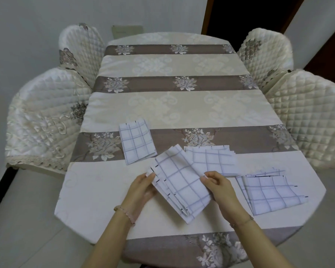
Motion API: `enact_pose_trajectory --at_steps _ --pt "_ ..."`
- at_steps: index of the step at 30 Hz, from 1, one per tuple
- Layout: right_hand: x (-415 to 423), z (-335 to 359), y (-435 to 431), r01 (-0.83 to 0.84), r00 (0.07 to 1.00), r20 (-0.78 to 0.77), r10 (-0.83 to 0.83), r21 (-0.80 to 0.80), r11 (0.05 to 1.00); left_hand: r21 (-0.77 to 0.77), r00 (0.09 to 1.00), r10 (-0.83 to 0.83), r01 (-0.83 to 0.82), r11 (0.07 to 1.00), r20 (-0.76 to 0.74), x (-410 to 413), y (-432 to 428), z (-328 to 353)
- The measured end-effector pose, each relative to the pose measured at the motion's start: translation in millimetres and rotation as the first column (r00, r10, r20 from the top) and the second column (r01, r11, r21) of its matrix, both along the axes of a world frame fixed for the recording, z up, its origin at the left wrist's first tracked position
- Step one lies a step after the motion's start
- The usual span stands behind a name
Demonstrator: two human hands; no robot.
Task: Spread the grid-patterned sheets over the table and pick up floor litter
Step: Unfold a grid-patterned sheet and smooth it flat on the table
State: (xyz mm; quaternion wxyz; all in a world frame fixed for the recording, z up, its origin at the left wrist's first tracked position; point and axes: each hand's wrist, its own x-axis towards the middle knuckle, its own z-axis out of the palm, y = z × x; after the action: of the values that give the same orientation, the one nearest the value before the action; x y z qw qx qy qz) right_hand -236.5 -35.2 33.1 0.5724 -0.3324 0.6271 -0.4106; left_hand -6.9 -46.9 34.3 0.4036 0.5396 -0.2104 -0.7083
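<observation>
Sheets (pixel 179 182) white, blue-grey grid; tablecloth (pixel 174 105) cream/taupe floral bands.

My forearms are bare. My left hand (pixel 141 190) has a pale pink bead bracelet (pixel 124 211) at the wrist. My right hand (pixel 220 190) has a thin bracelet (pixel 242 222).

even soft indoor light, faint shadows, mild sheen on chair covers (pixel 46 120), wide-angle bending at edges.
</observation>
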Motion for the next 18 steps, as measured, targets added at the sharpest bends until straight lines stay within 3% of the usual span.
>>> enact_pose_trajectory --at_steps 2,3,5,9,13,18 --pt "-0.7 -1.6 1.8 0.035 0.999 0.027 -0.036 0.022 0.999 0.045 0.978 -0.078 0.088 0.995 -0.195 -15.5 6.8 9.0" --pt "-0.9 -3.3 3.2 0.044 0.998 0.039 -0.045 0.032 0.999 0.046 0.968 -0.119 0.132 0.990 -0.219 -23.1 10.1 10.7" --pt "-1.5 -5.2 6.0 0.049 0.997 0.060 -0.052 0.046 0.998 0.030 0.975 -0.148 0.155 0.988 -0.168 -37.2 15.6 9.7" --pt "-2.5 0.2 10.8 0.040 0.999 -0.034 -0.041 -0.002 0.999 0.017 0.998 0.014 -0.015 1.000 0.061 -50.4 17.9 6.1" --pt "-3.0 14.1 22.8 -0.240 0.932 -0.318 0.176 -0.176 0.955 0.012 0.968 0.152 -0.157 0.987 0.201 -50.8 12.7 7.6" --pt "7.5 18.8 31.0 -0.527 0.812 -0.408 0.416 -0.208 0.824 -0.019 0.951 0.218 -0.220 0.975 0.218 -56.5 9.6 12.9"
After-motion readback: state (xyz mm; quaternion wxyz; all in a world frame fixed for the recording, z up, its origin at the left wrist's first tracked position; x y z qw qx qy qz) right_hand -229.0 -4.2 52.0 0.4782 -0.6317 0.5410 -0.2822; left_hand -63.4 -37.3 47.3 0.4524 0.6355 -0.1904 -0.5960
